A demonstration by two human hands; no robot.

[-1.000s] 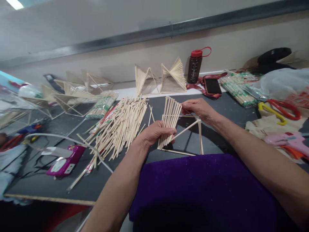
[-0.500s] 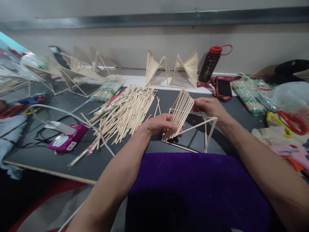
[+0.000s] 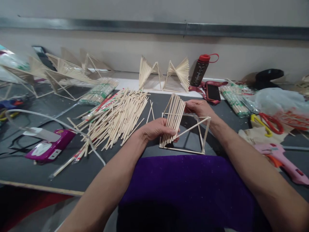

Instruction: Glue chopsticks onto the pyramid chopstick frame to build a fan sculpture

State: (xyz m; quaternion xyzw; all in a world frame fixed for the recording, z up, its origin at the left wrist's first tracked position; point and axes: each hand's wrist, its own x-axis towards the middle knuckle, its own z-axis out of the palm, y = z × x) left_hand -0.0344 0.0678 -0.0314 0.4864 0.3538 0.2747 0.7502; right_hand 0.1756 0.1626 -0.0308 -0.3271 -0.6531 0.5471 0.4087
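Observation:
A frame of pale wooden sticks [image 3: 204, 135] stands on the dark table in front of me, with a slanted row of sticks fanned along its left side. My left hand [image 3: 160, 129] is closed on the lower part of that row, thumb in front and fingertips showing behind. At the row's upper right edge, my right hand [image 3: 198, 108] is closed with its fingertips against the sticks. Whether it also pinches a separate stick cannot be made out. Left of the frame lies a loose pile of wooden sticks [image 3: 118, 119].
Two finished twisted stick models [image 3: 177, 75] stand by the wall beside a dark bottle [image 3: 200, 71] and a phone [image 3: 213, 92]. Scissors [image 3: 271, 122] and a pink glue gun [image 3: 287, 161] lie right. A purple power strip [image 3: 51, 146] with a white cable sits left.
My view has turned slightly to the right, so the surroundings sit further left and the glue gun shows more fully. Both hands keep their hold, and the frame's tilt has changed slightly.

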